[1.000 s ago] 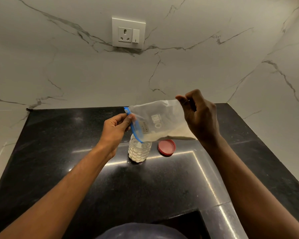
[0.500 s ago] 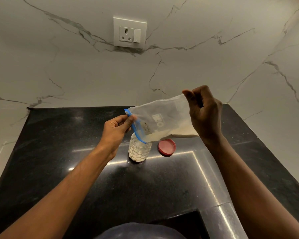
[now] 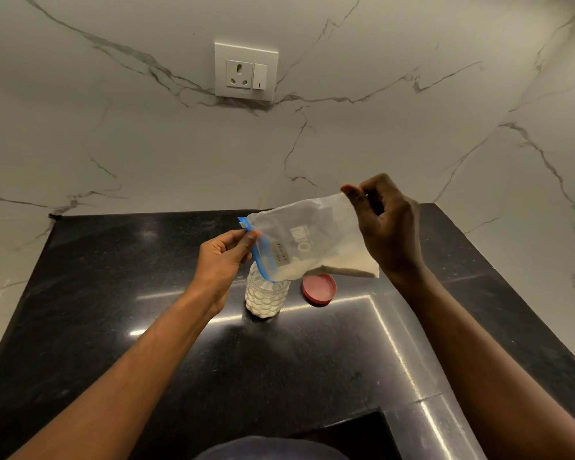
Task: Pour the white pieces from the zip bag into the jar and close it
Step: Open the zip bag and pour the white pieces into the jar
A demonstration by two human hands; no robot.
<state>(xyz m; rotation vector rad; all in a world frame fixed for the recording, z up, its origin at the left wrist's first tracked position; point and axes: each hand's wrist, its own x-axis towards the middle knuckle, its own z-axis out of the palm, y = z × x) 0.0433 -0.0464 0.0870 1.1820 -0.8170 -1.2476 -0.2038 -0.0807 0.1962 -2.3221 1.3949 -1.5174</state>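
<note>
Tipped zip bag (image 3: 306, 247) steeper since a second ago. Pinching its blue mouth with fingers of left hand (image 3: 221, 260), over part-filled jar (image 3: 266, 298) on tabletop (image 3: 146, 293); pinching raised corner with fingers of right hand (image 3: 389, 234); should speed white pieces (image 3: 342, 263) out

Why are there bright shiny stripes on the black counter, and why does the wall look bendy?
Head view: those stripes are glare, light bouncing off the polished counter by the jar; head view: the wide-angle lens bows the marble wall near the edges; the zip bag looks sharp.
</note>
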